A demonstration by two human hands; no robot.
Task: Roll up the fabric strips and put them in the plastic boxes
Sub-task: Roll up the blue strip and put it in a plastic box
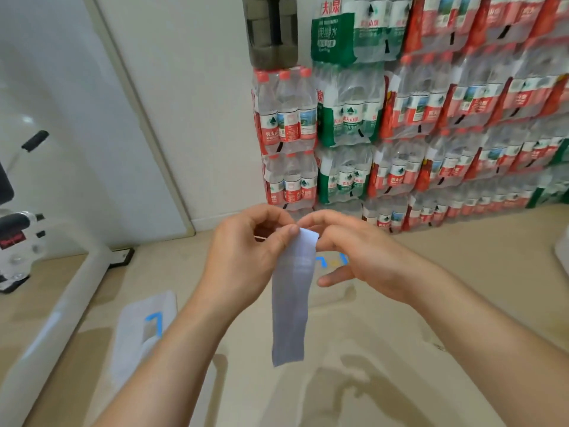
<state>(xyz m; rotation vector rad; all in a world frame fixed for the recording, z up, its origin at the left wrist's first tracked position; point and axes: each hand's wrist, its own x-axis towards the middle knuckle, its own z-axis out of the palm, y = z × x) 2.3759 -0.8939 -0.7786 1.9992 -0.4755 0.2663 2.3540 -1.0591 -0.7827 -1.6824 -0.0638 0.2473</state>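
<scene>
— State of the left hand (246,254)?

— Raised mid-frame, thumb and forefinger pinching the top left corner of the fabric strip (292,303). Other fingers curled in behind.

— And the right hand (366,263)?

— Just beside the left, nearly touching it. Thumb and forefinger closed on the strip's top right edge, pinching it as well. Lower fingers loose and spread underneath, one pointing back towards the strip.

— Whereabouts of the strip?

— Hanging straight down from the two pinches, between both forearms. Pale grey-blue, flat, not rolled at all. Lower end free in the air over the beige surface (385,349), in neither box.

— Boxes?

— One translucent plastic box (135,328) lying low on the left, close to the left forearm, with a blue mark showing on it. A second plastic box (338,292) partly hidden behind the strip and the right hand, with blue and yellow marks near its far side. Contents of either: impossible to tell.

— Anything else around?

— Stacked packs of bottled water (431,118) along the far wall, red and green labels. A white machine (21,241) with black parts at the left edge.
</scene>
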